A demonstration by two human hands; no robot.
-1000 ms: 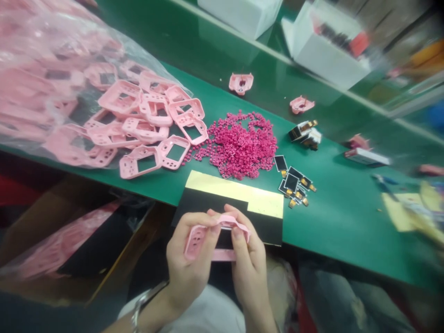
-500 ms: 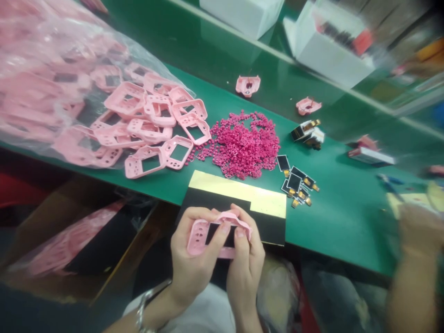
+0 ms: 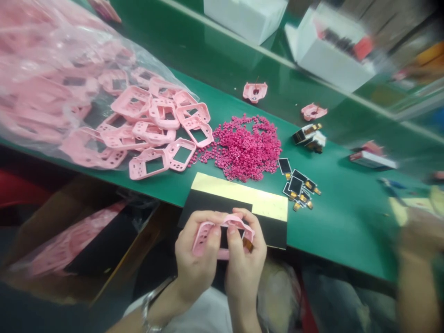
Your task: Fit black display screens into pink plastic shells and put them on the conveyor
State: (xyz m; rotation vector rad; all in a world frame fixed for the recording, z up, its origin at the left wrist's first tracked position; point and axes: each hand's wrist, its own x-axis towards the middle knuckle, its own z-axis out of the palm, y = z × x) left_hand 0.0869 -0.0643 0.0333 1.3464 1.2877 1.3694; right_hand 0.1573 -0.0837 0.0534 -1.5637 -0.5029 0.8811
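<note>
Our left hand (image 3: 197, 252) and right hand (image 3: 247, 261) curled snugly around the pink console shell (image 3: 224, 254) near the board (image 3: 222, 200); an amber ribbon (image 3: 248, 244) had appeared, suggesting the screen (image 3: 224, 238) was being seated.

Pink plastic frames (image 3: 168, 124), some in a clear bag (image 3: 83, 51), share a green table (image 3: 340, 222) with magenta buttons (image 3: 244, 150), small screens (image 3: 296, 186) and a yellow-and-black board (image 3: 222, 202).
</note>
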